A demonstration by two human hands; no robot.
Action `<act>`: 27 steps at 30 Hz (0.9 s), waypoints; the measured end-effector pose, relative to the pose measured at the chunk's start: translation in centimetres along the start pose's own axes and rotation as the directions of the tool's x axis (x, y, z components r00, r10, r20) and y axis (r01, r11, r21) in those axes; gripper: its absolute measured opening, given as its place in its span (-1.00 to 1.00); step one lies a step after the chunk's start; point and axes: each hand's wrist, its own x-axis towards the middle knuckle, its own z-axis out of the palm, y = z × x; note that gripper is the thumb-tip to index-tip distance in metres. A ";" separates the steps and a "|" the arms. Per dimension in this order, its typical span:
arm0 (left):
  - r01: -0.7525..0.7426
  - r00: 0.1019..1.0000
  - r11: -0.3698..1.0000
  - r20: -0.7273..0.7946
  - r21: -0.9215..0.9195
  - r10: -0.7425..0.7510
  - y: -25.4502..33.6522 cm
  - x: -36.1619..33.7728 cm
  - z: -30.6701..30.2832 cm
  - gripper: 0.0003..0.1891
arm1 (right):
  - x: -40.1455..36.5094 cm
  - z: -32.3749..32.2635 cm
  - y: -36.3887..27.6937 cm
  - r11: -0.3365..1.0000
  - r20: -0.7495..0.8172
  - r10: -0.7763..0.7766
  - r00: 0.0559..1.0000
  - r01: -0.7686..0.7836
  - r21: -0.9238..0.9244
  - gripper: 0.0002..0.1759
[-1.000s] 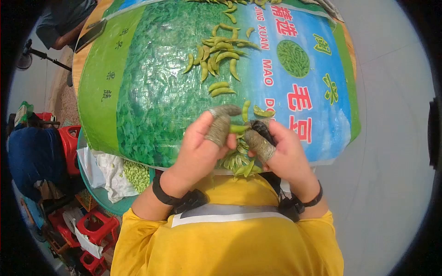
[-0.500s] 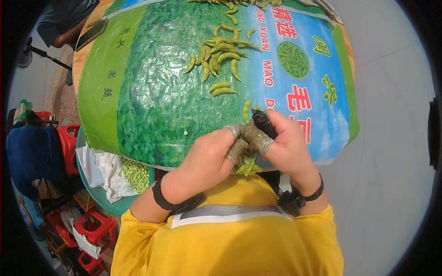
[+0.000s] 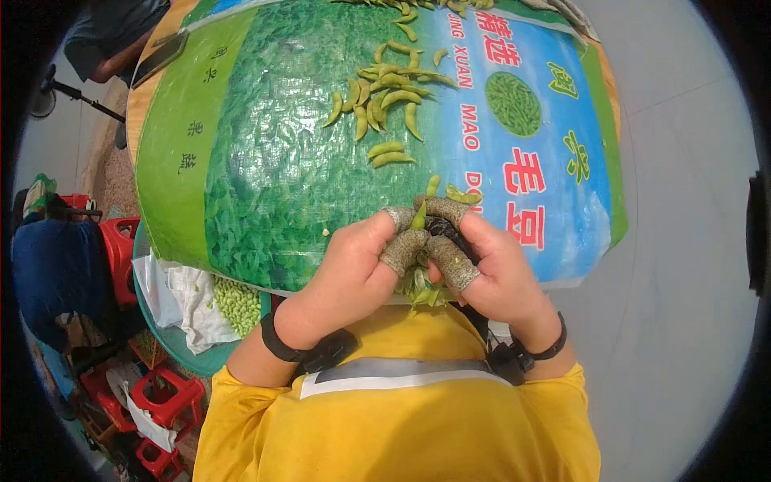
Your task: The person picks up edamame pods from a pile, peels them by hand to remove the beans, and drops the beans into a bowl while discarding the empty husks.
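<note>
Since my hands were pressed together a moment ago, my left hand [image 3: 353, 265] has eased back, and a pod [image 3: 419, 215] now stands upright, pinched between its taped fingertips and those of my right hand [image 3: 498, 269], above the near edge of the worktop [image 3: 265, 161]; a fresh one to shell, I judge. The basin [image 3: 181, 349] down left holds shelled beans [image 3: 237, 304] and a cloth [image 3: 193, 297].

Edamame pod [image 3: 419, 215]: single, green, slim, slightly curved. Nearly upright, pinched between wrapped fingertips of left hand [image 3: 353, 269] and right hand [image 3: 498, 269], over printed sack's [image 3: 265, 185] near edge.
</note>
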 end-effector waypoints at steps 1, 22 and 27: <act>-0.002 1.000 1.000 0.019 0.004 0.002 0.0 0.0 -0.1 -0.79 | 0.0 -0.2 -0.1 1.000 0.019 0.017 1.000 -0.017 -0.006 -0.47; 0.359 0.929 0.627 0.196 -0.692 -0.315 -0.6 0.0 -0.4 -0.89 | 1.0 -0.1 2.5 0.364 0.393 0.064 0.917 -0.389 0.847 -0.61; 0.407 0.888 0.477 0.215 -0.779 -0.406 -1.1 0.4 0.3 -0.87 | 1.4 0.9 1.6 0.970 0.039 0.028 0.999 -0.036 0.242 -0.46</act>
